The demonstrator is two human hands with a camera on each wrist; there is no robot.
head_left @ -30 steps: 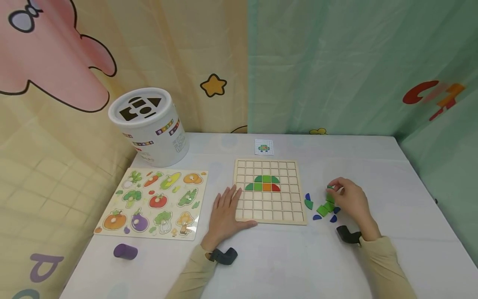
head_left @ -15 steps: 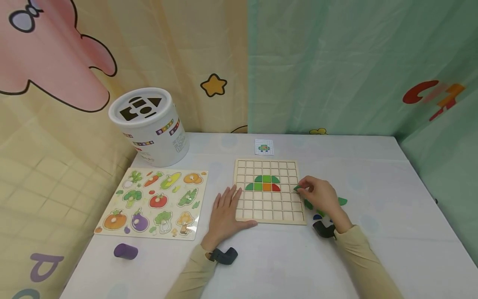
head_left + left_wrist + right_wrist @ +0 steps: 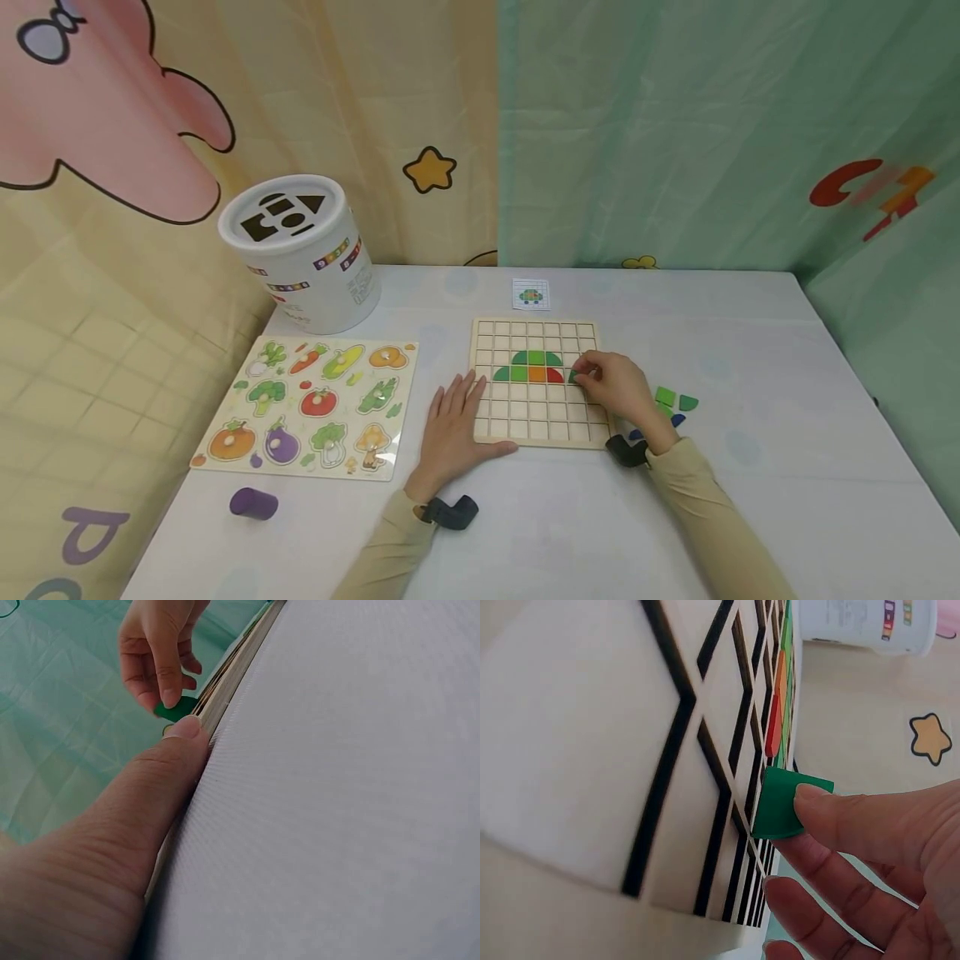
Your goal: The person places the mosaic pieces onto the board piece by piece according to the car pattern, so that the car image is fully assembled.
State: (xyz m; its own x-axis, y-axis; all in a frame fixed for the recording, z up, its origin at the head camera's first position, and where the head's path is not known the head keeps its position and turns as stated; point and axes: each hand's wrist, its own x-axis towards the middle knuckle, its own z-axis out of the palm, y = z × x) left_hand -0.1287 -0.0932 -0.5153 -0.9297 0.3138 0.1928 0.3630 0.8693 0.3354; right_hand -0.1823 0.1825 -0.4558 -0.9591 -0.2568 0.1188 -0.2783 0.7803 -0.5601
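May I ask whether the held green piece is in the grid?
Out: the right hand pinches the green piece, tilted up from the grid.

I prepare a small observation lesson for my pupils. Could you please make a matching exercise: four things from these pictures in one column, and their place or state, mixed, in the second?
Column one
1. purple cylinder
2. right hand
3. picture card
4. red piece

Column two
A. on the table, beyond the grid board
B. in the grid board, beside the orange square
C. nearer the person than the vegetable board
D. pinching a green piece

Right pairs: 1-C, 2-D, 3-A, 4-B
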